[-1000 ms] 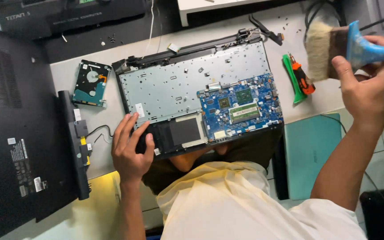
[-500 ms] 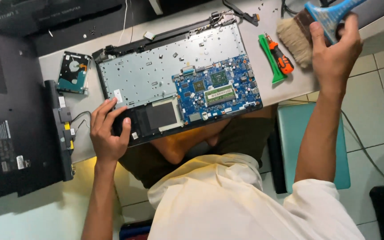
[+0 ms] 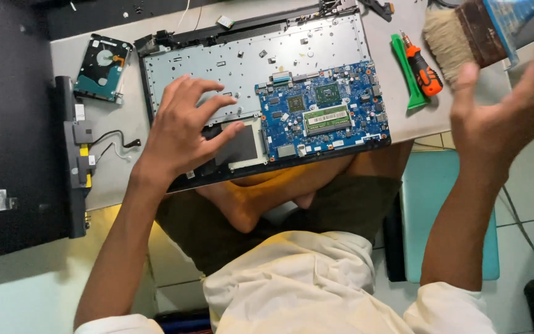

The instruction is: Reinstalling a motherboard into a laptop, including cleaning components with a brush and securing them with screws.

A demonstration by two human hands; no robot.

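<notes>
- Resting spread-fingered, left hand (image 3: 183, 133) touches the opened laptop base (image 3: 261, 93): grey plate, blue board at 3 o'clock.
- Right hand (image 3: 502, 117), fingers splayed, beside brush (image 3: 465, 37).

Opened laptop base (image 3: 242, 74), blue board showing; brush (image 3: 465, 34) aloft

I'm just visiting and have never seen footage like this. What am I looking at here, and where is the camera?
The camera sits on a person's head, looking down at their own two bare hands. On the grey table lies an opened laptop with its blue circuit board showing. The left hand rests spread on the laptop. The right hand is raised, with a wide paintbrush at its fingers. Nearby lie a hard drive, a green plastic tool and an orange screwdriver.
</notes>
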